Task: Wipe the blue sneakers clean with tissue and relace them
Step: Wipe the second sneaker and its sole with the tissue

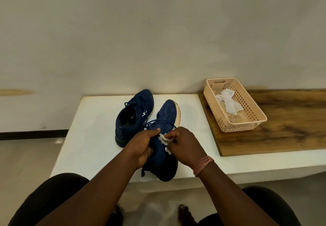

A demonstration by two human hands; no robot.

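Two blue sneakers stand on a white bench [91, 120]. The left sneaker [134, 116] rests flat, its laces loose, untouched. The right sneaker [165, 120] is nearer me, toe pointing away. My left hand [141, 146] grips its heel and collar, thumb lying over the tongue. My right hand [185, 146] pinches a crumpled white tissue [164, 139] against the upper near the lace eyelets. A loose lace end [143, 172] hangs off the bench's front edge.
A beige perforated basket [250, 120] holding used white tissue [228, 102] sits on a wooden board [291, 129] at the right of the bench. A plain wall rises right behind. My knees and bare feet are below the bench edge.
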